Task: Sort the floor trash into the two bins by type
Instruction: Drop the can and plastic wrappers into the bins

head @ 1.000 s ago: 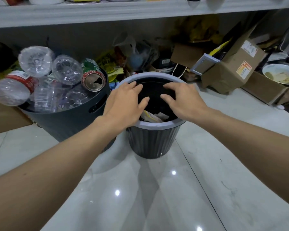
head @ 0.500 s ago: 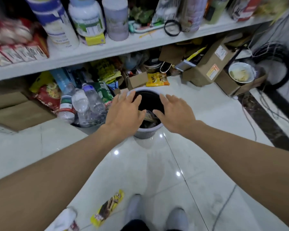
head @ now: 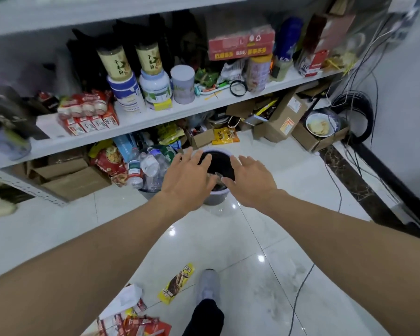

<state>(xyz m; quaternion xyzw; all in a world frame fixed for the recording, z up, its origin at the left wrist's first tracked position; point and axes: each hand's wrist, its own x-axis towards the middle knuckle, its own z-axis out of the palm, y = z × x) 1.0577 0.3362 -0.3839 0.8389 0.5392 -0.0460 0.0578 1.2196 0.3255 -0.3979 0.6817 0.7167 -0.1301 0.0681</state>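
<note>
Left grip [head: 187, 180] and right grip [head: 250, 183], fingers spread, hover above small bin [head: 215, 198].

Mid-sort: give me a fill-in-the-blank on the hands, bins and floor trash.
The left hand and the right hand reach toward the round grey plastic bin and hold ____.
The dark bin of clear plastic bottles stands to the ____ of the grey bin.
The snack wrapper nearest the grey shoe on the white tiled floor is ____.
Missing: nothing; left; yellow.
</note>
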